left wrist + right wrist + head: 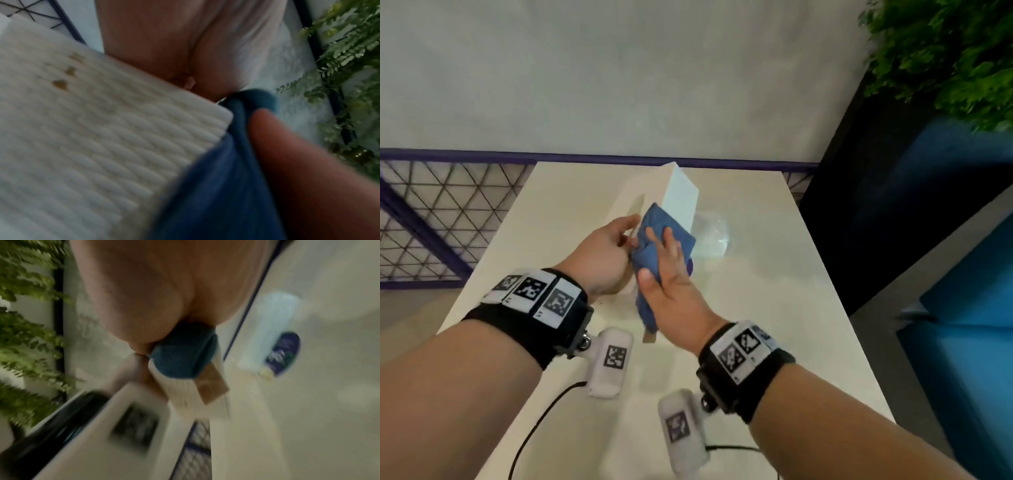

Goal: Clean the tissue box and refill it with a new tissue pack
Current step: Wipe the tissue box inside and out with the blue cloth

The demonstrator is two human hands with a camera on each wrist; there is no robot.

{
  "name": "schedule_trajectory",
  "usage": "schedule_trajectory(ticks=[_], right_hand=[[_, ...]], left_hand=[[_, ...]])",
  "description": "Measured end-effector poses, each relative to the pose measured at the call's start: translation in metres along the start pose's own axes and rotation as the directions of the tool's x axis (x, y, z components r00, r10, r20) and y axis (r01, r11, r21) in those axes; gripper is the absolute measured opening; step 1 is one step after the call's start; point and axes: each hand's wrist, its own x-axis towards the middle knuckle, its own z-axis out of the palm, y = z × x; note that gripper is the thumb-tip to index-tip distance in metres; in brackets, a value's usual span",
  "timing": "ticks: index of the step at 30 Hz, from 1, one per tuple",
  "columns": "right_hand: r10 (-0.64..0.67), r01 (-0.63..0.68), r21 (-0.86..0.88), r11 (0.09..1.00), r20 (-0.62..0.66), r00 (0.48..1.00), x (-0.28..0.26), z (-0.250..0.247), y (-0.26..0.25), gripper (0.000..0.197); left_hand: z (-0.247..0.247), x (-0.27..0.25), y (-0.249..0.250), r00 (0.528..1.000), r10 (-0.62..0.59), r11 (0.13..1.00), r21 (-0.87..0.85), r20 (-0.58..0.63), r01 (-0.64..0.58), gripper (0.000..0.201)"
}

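My left hand (606, 253) grips a white ribbed tissue box (681, 192) and holds it tilted above the table (774, 308). The ribbed face (92, 138) carries brown stains (60, 84). With thumb and fingers of my right hand (664, 267) I clasp a blue cloth (654, 219) against the box's near edge. The left wrist view shows the cloth (216, 186) wrapping the box's corner. In the right wrist view the cloth (183, 356) bulges from the palm above the box (180, 395). A clear tissue pack (712, 236) with a purple label (283, 352) lies on the table behind the box.
The table abuts a pale wall with a purple-framed wire mesh panel (431, 219) to the left. A leafy plant (945, 51) and a blue seat (969, 240) stand at the right. Black cables trail from the wrist cameras near the table's front.
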Motion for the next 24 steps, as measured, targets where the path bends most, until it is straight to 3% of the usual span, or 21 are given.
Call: schedule_trajectory(ticks=[4, 8, 10, 14, 17, 18, 21, 23, 24], right_hand=[[-0.05, 0.052, -0.02, 0.998, 0.071, 0.996, -0.015, 0.01, 0.011, 0.06], [0.032, -0.027, 0.027, 0.999, -0.204, 0.978, 0.039, -0.033, 0.02, 0.06], [0.133, -0.131, 0.027, 0.991, -0.277, 0.952, 0.061, -0.055, 0.02, 0.061], [0.368, -0.308, 0.211, 0.928, -0.377, 0.85, 0.07, -0.073, 0.024, 0.067], [0.608, -0.406, 0.508, 0.76, -0.335, 0.719, 0.065, -0.075, 0.024, 0.104], [0.655, -0.408, 0.583, 0.703, -0.307, 0.691, 0.064, -0.076, 0.024, 0.106], [0.735, -0.399, 0.697, 0.596, -0.273, 0.62, 0.058, -0.076, 0.023, 0.079], [0.773, -0.393, 0.734, 0.554, -0.277, 0.571, 0.053, -0.069, 0.021, 0.07], [0.79, -0.39, 0.751, 0.532, -0.275, 0.548, 0.051, -0.065, 0.019, 0.073]], left_hand=[[-0.001, -0.002, -0.005, 0.999, 0.001, 1.0, -0.017, 0.037, 0.0, 0.05], [0.005, -0.008, -0.005, 0.995, 0.086, 0.996, 0.029, 0.051, -0.088, 0.049], [0.007, -0.013, -0.007, 0.992, 0.103, 0.994, 0.018, 0.068, -0.104, 0.048], [0.008, -0.02, -0.013, 0.984, 0.137, 0.988, 0.05, 0.116, -0.143, 0.047], [0.002, -0.021, -0.016, 0.976, 0.142, 0.987, 0.054, 0.166, -0.153, 0.048], [0.0, -0.02, -0.019, 0.971, 0.139, 0.987, 0.053, 0.195, -0.152, 0.048], [-0.008, -0.021, -0.018, 0.942, 0.064, 0.993, 0.076, 0.33, -0.094, 0.048], [-0.011, -0.019, -0.014, 0.919, -0.038, 0.924, 0.365, 0.392, -0.118, 0.086], [-0.011, -0.02, -0.011, 0.927, -0.07, 0.817, 0.554, 0.369, -0.158, 0.101]])
